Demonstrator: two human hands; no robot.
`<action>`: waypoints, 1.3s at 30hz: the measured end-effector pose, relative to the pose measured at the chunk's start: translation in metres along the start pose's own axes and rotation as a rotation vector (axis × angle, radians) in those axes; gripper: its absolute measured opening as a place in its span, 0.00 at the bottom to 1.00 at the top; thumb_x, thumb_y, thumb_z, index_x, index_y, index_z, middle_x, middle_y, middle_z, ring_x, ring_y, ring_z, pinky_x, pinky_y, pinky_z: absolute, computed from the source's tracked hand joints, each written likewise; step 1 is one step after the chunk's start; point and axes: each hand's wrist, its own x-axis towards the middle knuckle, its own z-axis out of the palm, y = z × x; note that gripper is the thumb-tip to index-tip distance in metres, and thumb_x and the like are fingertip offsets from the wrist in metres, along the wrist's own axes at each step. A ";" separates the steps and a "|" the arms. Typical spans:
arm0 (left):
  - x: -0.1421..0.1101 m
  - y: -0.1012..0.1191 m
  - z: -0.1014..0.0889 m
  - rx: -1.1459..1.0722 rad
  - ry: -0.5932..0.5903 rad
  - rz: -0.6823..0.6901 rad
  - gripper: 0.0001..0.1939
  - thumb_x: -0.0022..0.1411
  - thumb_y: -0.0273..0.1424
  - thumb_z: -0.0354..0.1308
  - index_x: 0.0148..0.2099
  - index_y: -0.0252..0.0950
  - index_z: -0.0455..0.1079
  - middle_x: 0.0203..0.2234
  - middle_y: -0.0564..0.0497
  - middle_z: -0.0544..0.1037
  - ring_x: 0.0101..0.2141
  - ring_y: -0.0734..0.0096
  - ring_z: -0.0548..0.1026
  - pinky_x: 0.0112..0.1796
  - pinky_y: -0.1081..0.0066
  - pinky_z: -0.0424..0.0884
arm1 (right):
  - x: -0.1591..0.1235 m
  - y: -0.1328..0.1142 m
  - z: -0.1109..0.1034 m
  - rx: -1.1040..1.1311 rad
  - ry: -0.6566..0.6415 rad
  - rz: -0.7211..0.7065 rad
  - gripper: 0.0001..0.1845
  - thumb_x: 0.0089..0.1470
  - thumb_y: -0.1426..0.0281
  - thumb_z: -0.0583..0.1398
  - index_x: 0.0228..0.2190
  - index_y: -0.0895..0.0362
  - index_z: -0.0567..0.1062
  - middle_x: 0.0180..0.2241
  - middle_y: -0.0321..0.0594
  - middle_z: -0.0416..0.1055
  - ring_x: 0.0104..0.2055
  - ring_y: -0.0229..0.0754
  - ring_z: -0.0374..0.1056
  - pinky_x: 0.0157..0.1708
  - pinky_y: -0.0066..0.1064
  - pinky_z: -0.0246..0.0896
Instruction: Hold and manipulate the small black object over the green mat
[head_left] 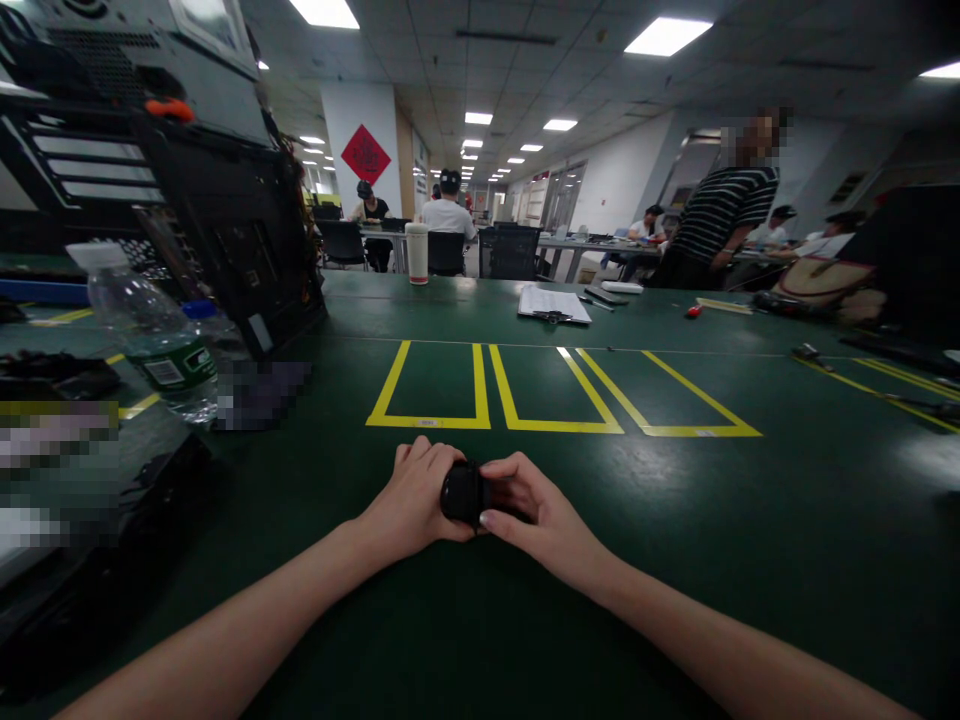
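Between my two hands is a small black rounded object (461, 492), partly covered by fingers; its exact kind does not show. My left hand (411, 495) wraps round its left side, fingers curled over the far edge. On the right side, my right hand (541, 512) pinches it with thumb and fingers. Both hands are low over the green table top (480, 620), just in front of the yellow tape outlines (424, 423).
A clipboard with papers (553, 303) and a white cup (417, 255) stand beyond the tape. To the left are a water bottle (161, 340) and an open black computer case (232, 230). A person in a striped shirt (720, 215) is at the far right.
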 end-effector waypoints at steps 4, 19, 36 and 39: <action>-0.002 0.000 -0.001 -0.039 -0.005 0.012 0.33 0.44 0.40 0.60 0.52 0.40 0.53 0.41 0.48 0.65 0.39 0.60 0.61 0.38 0.62 0.58 | 0.000 -0.001 0.001 0.048 0.015 0.046 0.12 0.49 0.68 0.56 0.38 0.53 0.63 0.42 0.38 0.63 0.42 0.41 0.65 0.40 0.37 0.64; -0.001 -0.003 0.000 -0.004 -0.035 0.026 0.31 0.45 0.43 0.59 0.50 0.41 0.55 0.38 0.49 0.66 0.37 0.60 0.61 0.37 0.64 0.56 | 0.000 -0.003 0.003 0.018 0.032 0.065 0.14 0.49 0.69 0.56 0.40 0.53 0.62 0.42 0.39 0.63 0.45 0.41 0.63 0.44 0.37 0.61; -0.001 -0.001 -0.002 -0.041 -0.029 0.025 0.30 0.44 0.42 0.60 0.49 0.42 0.56 0.39 0.49 0.66 0.37 0.61 0.61 0.36 0.65 0.57 | 0.001 0.000 0.000 -0.015 0.011 0.078 0.18 0.49 0.69 0.57 0.43 0.53 0.61 0.44 0.40 0.63 0.47 0.42 0.61 0.48 0.40 0.56; -0.001 0.000 -0.004 -0.044 -0.038 0.024 0.30 0.45 0.41 0.60 0.49 0.42 0.56 0.39 0.49 0.66 0.36 0.61 0.61 0.36 0.65 0.57 | 0.000 0.000 0.000 -0.014 -0.014 0.047 0.16 0.47 0.70 0.58 0.41 0.53 0.62 0.43 0.38 0.63 0.46 0.41 0.62 0.46 0.38 0.58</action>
